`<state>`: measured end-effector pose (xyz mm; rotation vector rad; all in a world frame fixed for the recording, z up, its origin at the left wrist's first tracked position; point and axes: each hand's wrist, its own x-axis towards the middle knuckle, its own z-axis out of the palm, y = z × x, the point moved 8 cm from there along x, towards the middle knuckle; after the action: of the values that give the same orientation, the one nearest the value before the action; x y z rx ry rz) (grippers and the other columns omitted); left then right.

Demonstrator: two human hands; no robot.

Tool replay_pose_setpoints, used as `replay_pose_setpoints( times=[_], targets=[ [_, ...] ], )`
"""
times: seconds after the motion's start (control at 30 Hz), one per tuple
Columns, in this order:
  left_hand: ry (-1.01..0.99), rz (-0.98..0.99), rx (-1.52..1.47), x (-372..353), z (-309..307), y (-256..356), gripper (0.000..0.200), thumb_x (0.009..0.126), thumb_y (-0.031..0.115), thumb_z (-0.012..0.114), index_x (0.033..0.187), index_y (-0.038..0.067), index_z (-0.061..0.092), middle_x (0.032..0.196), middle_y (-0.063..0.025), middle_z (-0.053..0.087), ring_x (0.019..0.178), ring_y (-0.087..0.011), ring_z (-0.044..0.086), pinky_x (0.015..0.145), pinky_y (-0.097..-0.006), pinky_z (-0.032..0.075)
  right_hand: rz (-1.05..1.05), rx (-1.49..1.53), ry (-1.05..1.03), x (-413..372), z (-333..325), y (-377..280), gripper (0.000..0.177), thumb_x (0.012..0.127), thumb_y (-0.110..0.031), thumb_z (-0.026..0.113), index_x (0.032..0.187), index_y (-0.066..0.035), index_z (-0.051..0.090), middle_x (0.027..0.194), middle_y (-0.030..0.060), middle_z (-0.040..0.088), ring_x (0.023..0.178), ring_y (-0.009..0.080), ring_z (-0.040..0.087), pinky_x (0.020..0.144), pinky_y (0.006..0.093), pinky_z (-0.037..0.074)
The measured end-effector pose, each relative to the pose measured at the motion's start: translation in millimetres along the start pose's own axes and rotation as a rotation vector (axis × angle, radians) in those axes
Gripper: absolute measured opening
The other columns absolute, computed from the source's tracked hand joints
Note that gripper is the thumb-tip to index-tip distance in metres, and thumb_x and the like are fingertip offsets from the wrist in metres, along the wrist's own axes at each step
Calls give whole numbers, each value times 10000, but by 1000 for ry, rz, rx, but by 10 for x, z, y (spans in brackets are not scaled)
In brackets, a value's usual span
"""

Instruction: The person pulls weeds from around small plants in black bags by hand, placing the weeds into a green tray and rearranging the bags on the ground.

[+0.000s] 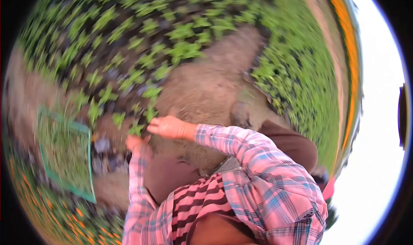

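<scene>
My right hand [167, 127] reaches in from the right. Its fingers are drawn together beside a small green seedling [150, 114]; whether anything is between them is too small to tell. Close by and slightly lower, my left hand [138, 143] is smeared by motion, so how its fingers are set cannot be made out. Just above it is another leafy seedling [136, 128], almost touching the fingertips. Both hands are low over the soil at the near end of the planted bed.
Seedlings in dark bags [185, 49] fill the bed ahead. A bare dirt path [202, 83] runs beside it, with a second green bed [297, 81] to the right. At left stands a green-edged mesh frame [91, 167]. Orange flowers [73, 215] grow at lower left.
</scene>
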<state>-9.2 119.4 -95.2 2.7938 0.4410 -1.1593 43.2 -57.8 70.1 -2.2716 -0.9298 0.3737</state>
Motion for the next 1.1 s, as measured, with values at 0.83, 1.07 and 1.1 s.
replay_pose_setpoints(
  times=[0.83,1.07,1.1],
  targets=[
    [-201,-180,319,-36,-48,-50,954,545,802,611,1155,74,523,1164,-58,463,1137,-228,467,843,-356,478,924,-611,582,-3114,-1761,2325,141,748,-72,602,865,-34,534,828,180,560,795,380,545,684,470,449],
    [-261,-363,115,-101,-104,-125,1092,543,779,642,1283,17,389,1289,-130,411,1174,-302,474,882,-411,464,500,-226,574,-1508,-1574,1197,149,736,-49,613,859,-57,529,769,133,534,738,328,551,648,405,460],
    [-274,-321,213,-7,6,-198,1101,554,789,621,1297,11,391,1303,-122,408,1177,-301,471,885,-412,460,414,-139,502,-1285,-1392,1131,110,745,-52,578,841,-59,523,774,136,537,719,324,560,620,417,464]
  ],
)
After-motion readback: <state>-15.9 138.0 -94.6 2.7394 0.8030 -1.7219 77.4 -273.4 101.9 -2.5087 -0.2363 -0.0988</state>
